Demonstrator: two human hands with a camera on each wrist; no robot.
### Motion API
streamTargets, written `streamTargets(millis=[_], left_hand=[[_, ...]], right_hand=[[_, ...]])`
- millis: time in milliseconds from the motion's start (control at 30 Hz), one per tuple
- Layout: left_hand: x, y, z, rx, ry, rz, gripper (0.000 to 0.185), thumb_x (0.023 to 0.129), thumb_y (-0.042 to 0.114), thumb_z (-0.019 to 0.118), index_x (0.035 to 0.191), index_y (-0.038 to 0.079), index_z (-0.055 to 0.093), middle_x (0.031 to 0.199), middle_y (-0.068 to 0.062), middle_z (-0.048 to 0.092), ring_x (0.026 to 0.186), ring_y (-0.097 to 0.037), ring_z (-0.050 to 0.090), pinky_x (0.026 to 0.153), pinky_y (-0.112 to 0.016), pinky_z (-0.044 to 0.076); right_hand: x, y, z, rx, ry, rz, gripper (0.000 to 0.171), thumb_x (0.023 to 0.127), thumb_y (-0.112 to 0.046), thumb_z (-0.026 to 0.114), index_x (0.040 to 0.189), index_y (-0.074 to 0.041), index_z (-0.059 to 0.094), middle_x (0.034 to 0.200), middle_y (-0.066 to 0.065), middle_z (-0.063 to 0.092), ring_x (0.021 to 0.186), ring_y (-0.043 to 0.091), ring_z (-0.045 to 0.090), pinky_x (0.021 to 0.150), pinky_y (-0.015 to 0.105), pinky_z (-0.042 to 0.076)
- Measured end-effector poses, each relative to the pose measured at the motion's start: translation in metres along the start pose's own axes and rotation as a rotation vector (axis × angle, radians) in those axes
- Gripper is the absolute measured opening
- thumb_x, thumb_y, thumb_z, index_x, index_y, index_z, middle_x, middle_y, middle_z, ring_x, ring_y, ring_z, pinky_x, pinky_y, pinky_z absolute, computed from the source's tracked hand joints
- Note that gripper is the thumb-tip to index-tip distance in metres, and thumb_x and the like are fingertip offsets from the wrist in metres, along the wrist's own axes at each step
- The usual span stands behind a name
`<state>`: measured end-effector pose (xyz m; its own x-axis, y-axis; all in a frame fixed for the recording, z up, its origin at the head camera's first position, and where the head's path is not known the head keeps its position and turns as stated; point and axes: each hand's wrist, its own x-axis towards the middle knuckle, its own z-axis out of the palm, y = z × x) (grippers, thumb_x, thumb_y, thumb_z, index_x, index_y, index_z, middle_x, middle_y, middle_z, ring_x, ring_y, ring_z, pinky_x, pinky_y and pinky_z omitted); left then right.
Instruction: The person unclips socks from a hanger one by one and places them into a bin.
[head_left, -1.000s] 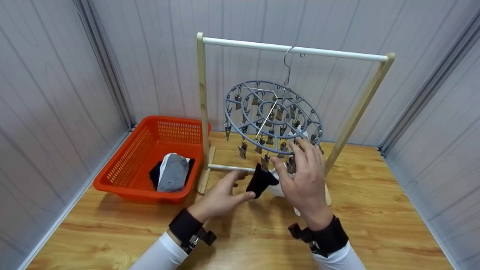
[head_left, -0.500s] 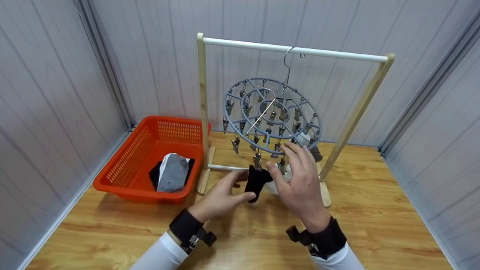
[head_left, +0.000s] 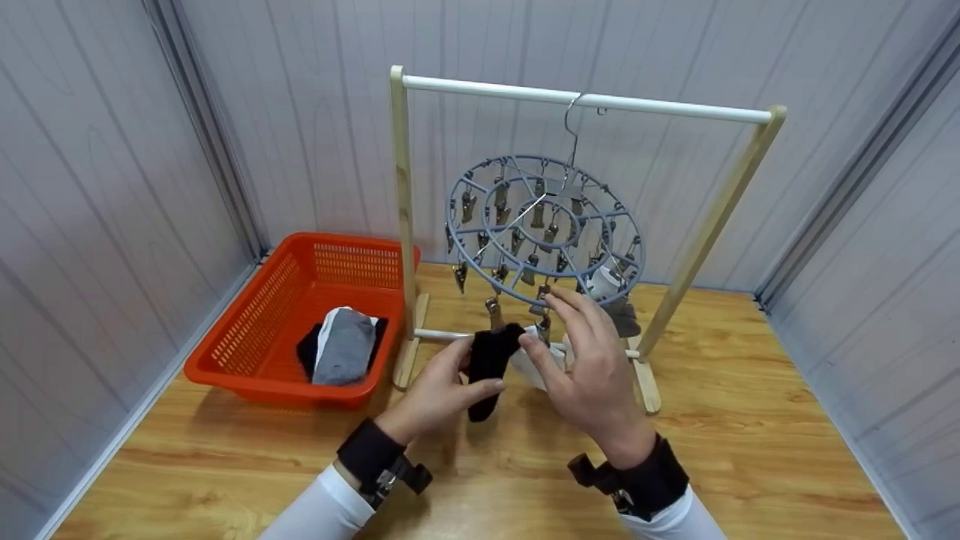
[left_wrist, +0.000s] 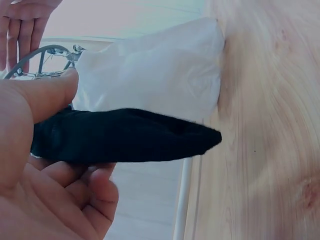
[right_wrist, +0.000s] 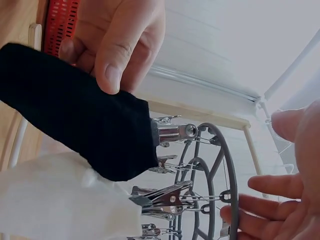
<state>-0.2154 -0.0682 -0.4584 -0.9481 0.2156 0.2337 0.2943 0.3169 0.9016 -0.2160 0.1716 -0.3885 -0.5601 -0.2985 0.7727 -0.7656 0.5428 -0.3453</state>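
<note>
A black sock (head_left: 491, 367) hangs from a metal clip (head_left: 493, 309) on a round grey clip hanger (head_left: 480, 262). My left hand (head_left: 442, 382) holds the sock from the left, thumb on one side and curled fingers on the other. In the left wrist view, the black sock (left_wrist: 125, 137) lies between thumb and fingers. My right hand (head_left: 592, 367) is at the hanger's front rim, fingers extended. The right wrist view shows its fingertips at the grey ring (right_wrist: 234, 200). Beside the black sock hangs a white sock (right_wrist: 75, 200), gripped by another clip.
The hanger hooks over the white bar (head_left: 510, 90) of a wooden-legged rack. A grey-and-white sock (head_left: 604, 281) hangs at its back right. An orange basket (head_left: 225, 360) at left holds a grey sock (head_left: 345, 349) and other dark and white cloth. Panelled walls enclose the table.
The hanger has turned, carrying the clipped black sock leftward into my left hand and bringing the grey-and-white sock into fuller view. My right hand has shifted slightly left along the rim.
</note>
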Motion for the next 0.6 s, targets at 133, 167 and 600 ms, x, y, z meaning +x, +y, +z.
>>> streamTargets(millis=[133,167,600], left_hand=[[0.002,0.003,-0.002,-0.028,0.033,-0.018,0.059,0.099,0.021,0.088,0.149,0.001,0.063,0.126,-0.013,0.076,0.109,-0.026,0.073,0.092,-0.048,0.063],[0.002,0.004,-0.002,-0.03,0.04,-0.015,0.057,0.099,0.02,0.088,0.147,0.001,0.064,0.126,-0.014,0.076,0.108,-0.026,0.074,0.091,-0.047,0.063],[-0.001,0.006,-0.006,-0.09,-0.008,0.035,0.039,0.101,0.018,0.086,0.134,0.002,0.075,0.12,-0.011,0.079,0.104,-0.023,0.076,0.088,-0.04,0.063]], right_hand=[[0.004,-0.001,-0.001,0.035,0.05,-0.061,0.049,0.107,-0.025,0.077,0.147,0.002,0.068,0.151,0.016,0.065,0.144,0.034,0.058,0.123,0.048,0.042],[0.005,-0.001,-0.001,0.049,0.069,-0.079,0.047,0.106,-0.023,0.078,0.145,0.002,0.069,0.15,0.016,0.066,0.142,0.035,0.059,0.122,0.048,0.042],[0.007,-0.014,0.004,0.014,0.25,-0.262,0.019,0.103,-0.016,0.076,0.117,-0.006,0.084,0.116,0.008,0.079,0.107,0.031,0.072,0.1,0.042,0.051]])
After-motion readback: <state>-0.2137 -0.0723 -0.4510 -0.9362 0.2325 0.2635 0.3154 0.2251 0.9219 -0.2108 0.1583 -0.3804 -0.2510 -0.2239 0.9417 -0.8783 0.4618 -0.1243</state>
